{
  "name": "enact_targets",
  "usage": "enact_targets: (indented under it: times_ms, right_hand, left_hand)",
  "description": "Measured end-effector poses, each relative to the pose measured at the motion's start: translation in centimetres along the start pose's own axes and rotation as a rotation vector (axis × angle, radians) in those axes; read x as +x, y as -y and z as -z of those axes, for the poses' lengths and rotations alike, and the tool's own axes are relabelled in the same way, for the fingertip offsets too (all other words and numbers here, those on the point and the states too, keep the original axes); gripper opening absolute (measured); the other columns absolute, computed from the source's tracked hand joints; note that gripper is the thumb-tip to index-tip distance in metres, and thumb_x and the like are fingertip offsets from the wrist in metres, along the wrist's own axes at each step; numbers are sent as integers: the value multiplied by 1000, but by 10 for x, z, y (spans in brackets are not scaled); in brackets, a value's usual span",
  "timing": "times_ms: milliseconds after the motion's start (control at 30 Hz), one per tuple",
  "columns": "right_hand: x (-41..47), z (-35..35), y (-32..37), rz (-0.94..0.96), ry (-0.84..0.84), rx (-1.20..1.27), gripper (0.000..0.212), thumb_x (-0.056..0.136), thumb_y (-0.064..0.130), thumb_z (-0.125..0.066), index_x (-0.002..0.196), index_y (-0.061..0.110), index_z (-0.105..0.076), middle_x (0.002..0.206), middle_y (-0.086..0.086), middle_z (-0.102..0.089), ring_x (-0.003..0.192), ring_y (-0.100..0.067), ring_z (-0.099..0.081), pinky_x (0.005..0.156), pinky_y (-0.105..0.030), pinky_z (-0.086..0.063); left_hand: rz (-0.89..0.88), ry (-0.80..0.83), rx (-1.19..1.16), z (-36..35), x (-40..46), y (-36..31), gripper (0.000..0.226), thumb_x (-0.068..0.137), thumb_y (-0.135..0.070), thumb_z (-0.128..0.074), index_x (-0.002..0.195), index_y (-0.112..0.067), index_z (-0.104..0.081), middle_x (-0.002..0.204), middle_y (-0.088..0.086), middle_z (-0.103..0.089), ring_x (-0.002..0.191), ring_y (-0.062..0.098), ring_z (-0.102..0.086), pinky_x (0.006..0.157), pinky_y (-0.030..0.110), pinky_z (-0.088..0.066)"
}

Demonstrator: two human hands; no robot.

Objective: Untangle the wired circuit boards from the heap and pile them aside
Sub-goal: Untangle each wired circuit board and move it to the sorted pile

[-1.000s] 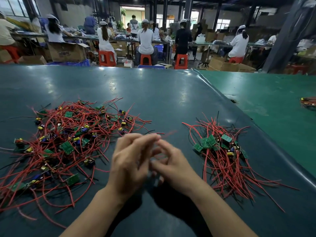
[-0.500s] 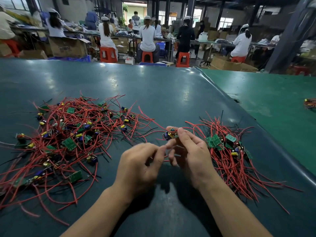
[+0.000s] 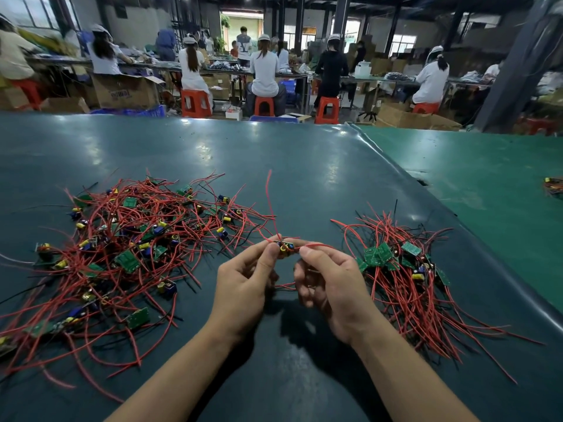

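**Roughly a third sorted, the bulk still knotted**

Right now we have one wired circuit board (image 3: 285, 248) lifted between both hands, above the dark green table (image 3: 304, 166) and midway between the two piles. Our left hand (image 3: 243, 284) pinches the board itself with thumb and forefinger curled onto it; our right hand (image 3: 329, 281) pinches one of its red leads just beside the board, the other fingers curled in loosely. One red wire (image 3: 268, 190) from this board stands up and away from us, and we cannot tell whether it is fully free of the heap or is caught by a strand near its base.

As for progress, we judge the job well short of half done. The tangled heap (image 3: 122, 251) on our left is plainly the larger mass: many green boards, yellow and blue components and red and black leads crossing in every direction, spreading to the near left edge of view. The sorted pile (image 3: 405, 269) on our right is smaller and tidier, its boards bunched at the far end and the leads trailing toward us in roughly one direction.

What is left, as we see it: clear this board's leads, lay it on the right-hand pile with wires running the same way, then return to the heap many more times. Another small bundle lies on the lighter green table (image 3: 487, 184) far right, too small to identify.
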State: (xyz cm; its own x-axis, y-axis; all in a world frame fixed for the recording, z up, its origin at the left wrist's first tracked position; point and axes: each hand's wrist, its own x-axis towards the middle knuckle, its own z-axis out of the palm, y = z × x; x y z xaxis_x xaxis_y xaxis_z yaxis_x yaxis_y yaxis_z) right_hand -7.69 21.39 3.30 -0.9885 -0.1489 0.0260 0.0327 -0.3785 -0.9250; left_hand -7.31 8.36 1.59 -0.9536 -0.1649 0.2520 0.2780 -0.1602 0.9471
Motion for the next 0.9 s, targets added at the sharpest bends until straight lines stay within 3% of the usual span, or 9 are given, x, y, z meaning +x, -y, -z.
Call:
enact_targets:
  times_ms: [67,233,333,500,567,633,800,900]
  right_hand:
    - [-1,-2,-2,40,27,-54,11,89,15,-65,92,12,-74,62,-6,-59,41,-12,-45,38,-18,-33]
    - [-4,-6,-5,240,-38,-230,27,69,29,-76,90,14,-70,66,3,-65,43,-5,-48,39,-15,-36]
    - [-3,-5,-4,259,-78,-215,18,73,29,-74,84,14,-74,73,0,-71,48,-4,-53,41,-14,-37]
    - [-4,-2,0,217,-35,-248,11,89,11,-67,93,15,-76,86,-3,-70,50,-16,-45,41,-19,-37]
    - [-3,0,2,227,-82,-267,12,89,12,-67,89,17,-78,78,-4,-69,51,-14,-48,43,-20,-36]
    - [-2,1,5,190,-146,-164,11,86,13,-69,86,17,-80,65,-5,-63,46,-11,-47,41,-19,-35]
    - [3,4,12,34,-127,172,18,72,16,-70,89,14,-70,64,-2,-63,36,-8,-44,33,-16,-32]
    - [3,4,11,-49,-83,259,23,71,14,-68,93,14,-59,60,-1,-62,36,-7,-45,32,-15,-33]
  left_hand:
    - [20,-23,-81,1,2,-1,21,76,-26,-67,93,-15,-74,64,-10,-66,53,2,-49,51,13,-41]
    - [-30,-10,-67,5,2,-3,9,73,-22,-72,78,-16,-74,70,-7,-69,58,1,-57,56,13,-46]
    - [-14,4,-101,5,1,-4,7,68,-24,-74,70,-18,-76,72,-5,-71,61,4,-60,59,15,-49]
    - [-61,26,-58,6,1,-5,12,66,-27,-79,68,-15,-75,75,2,-74,70,11,-67,67,20,-52]
    - [-146,50,74,6,-2,-6,19,70,-34,-80,72,-16,-74,76,3,-75,73,13,-69,70,21,-53]
    - [-156,91,46,4,-5,-7,16,75,-31,-76,77,-15,-74,74,5,-74,68,14,-69,66,19,-52]
    - [217,182,-432,4,-2,-12,23,81,-16,-57,90,-10,-78,76,20,-71,48,16,-55,50,21,-43]
    - [308,243,-414,5,-1,-14,28,69,-12,-61,90,-16,-79,75,14,-71,46,12,-49,48,21,-34]
